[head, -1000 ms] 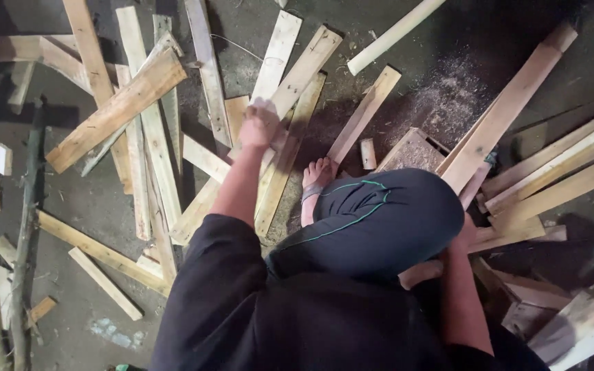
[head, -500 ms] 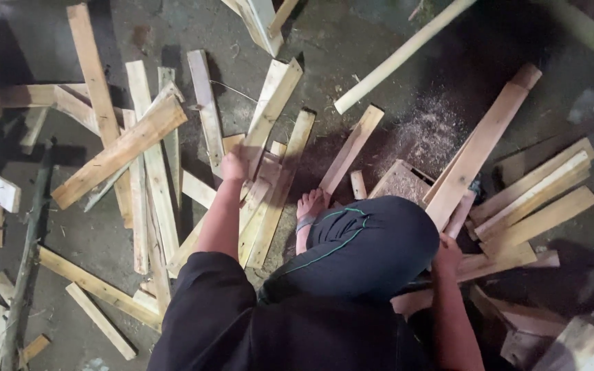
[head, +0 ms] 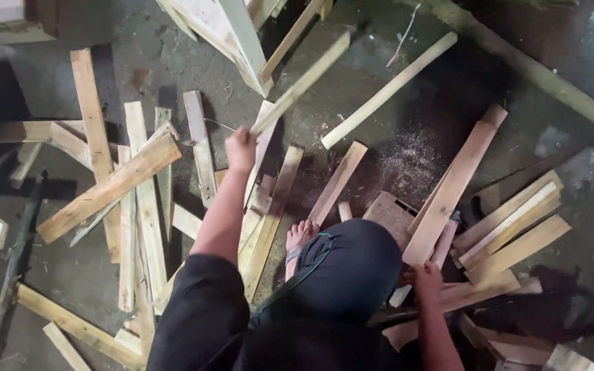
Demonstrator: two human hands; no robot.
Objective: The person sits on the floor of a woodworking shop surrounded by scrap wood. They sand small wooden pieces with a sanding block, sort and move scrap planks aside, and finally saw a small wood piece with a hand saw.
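Note:
My left hand (head: 240,148) is shut on one end of a long pale wood slat (head: 304,82), which is lifted off the floor and points up and to the right. My right hand (head: 426,278) rests low at the right, on wood pieces beside a leaning plank (head: 455,182); whether it grips anything is hidden. My bare foot (head: 300,235) and dark-clad knee (head: 352,268) sit between the two hands. Loose planks (head: 269,213) lie on the floor under the lifted slat.
Scattered planks (head: 108,189) cover the concrete floor at left. A stack of slats (head: 510,230) lies at right, and a long round pole (head: 537,75) runs along the upper right. A wooden frame (head: 221,31) stands at the top. Sawdust (head: 414,161) is spread mid-floor.
My left hand took hold of a slat from the pile and raised it up off the floor. The view tilted towards the top of the scene.

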